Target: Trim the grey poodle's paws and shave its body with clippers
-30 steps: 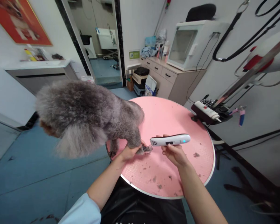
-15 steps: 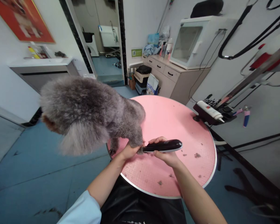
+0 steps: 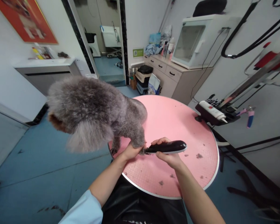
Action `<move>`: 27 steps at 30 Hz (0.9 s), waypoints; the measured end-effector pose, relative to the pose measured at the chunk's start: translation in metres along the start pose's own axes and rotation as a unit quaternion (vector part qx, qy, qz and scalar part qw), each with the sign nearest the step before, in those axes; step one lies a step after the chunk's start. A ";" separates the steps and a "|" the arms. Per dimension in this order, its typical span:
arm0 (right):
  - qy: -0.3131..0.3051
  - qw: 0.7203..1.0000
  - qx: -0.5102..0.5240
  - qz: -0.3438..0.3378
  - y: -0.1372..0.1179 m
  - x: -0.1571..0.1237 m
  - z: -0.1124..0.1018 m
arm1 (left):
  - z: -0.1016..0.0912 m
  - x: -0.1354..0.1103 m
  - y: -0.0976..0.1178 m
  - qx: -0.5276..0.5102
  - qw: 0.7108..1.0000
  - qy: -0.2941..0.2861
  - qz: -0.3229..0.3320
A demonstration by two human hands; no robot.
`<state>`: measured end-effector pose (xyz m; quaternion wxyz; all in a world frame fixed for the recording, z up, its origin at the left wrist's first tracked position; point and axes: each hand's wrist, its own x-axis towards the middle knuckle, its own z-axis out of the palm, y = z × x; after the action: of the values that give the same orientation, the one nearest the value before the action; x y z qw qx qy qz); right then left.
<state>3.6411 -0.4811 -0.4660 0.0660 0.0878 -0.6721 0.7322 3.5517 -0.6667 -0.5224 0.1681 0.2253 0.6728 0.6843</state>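
Note:
A grey curly-coated dog (image 3: 93,105) stands at the left side of a round pink grooming table (image 3: 172,121), its fluffy head turned to the left. My left hand (image 3: 133,151) is closed around the lower part of the dog's near front leg; some of its fingers are hidden behind the leg. In my right hand (image 3: 168,158) lies a black hair clipper (image 3: 169,147), gripped between thumb and fingers. The clipper's blade end points left at the dog's paw (image 3: 142,151), at or very close to the fur. Small tufts of cut hair (image 3: 199,156) are scattered over the tabletop.
A tool holder (image 3: 214,113) with scissors and a white bottle is fixed at the table's right edge, below a metal arm. Behind are a drawer cabinet (image 3: 168,71), a white glass-fronted box (image 3: 189,43), stacked pet carriers (image 3: 143,76) and a doorway.
The whole view has shifted slightly, so everything appears a little farther right. The clipper's blade end shows slightly more apart from my left hand. Both holds are unchanged.

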 end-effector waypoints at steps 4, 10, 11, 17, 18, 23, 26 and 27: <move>-0.071 0.996 -0.047 0.006 0.002 -0.002 0.003 | -0.001 -0.001 -0.001 0.009 1.000 -0.012 0.015; -0.096 0.995 -0.018 0.006 -0.006 -0.002 0.000 | -0.001 -0.003 0.000 -0.009 1.000 -0.017 0.006; -0.107 0.994 -0.014 0.023 -0.005 -0.002 -0.002 | -0.002 -0.003 0.001 -0.011 1.000 -0.024 0.002; 0.035 0.995 0.090 0.029 0.015 -0.002 -0.007 | -0.005 -0.007 0.004 -0.071 0.996 -0.058 -0.003; 0.042 0.995 0.093 0.024 0.018 -0.001 -0.007 | -0.005 -0.007 0.004 -0.075 0.995 -0.061 0.005; 0.013 0.993 0.106 0.048 0.023 -0.001 -0.005 | -0.005 -0.005 -0.001 -0.093 0.994 -0.056 0.022; 0.026 0.990 0.126 0.052 0.025 -0.001 -0.005 | -0.004 -0.004 -0.003 -0.065 0.997 -0.043 0.025; 0.017 0.990 0.124 0.058 0.025 -0.001 -0.006 | -0.004 -0.004 -0.003 -0.059 0.997 -0.040 0.024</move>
<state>3.6365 -0.4776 -0.4912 0.0237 0.0437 -0.5791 0.8137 3.5528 -0.6725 -0.5255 0.1915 0.2586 0.6184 0.7170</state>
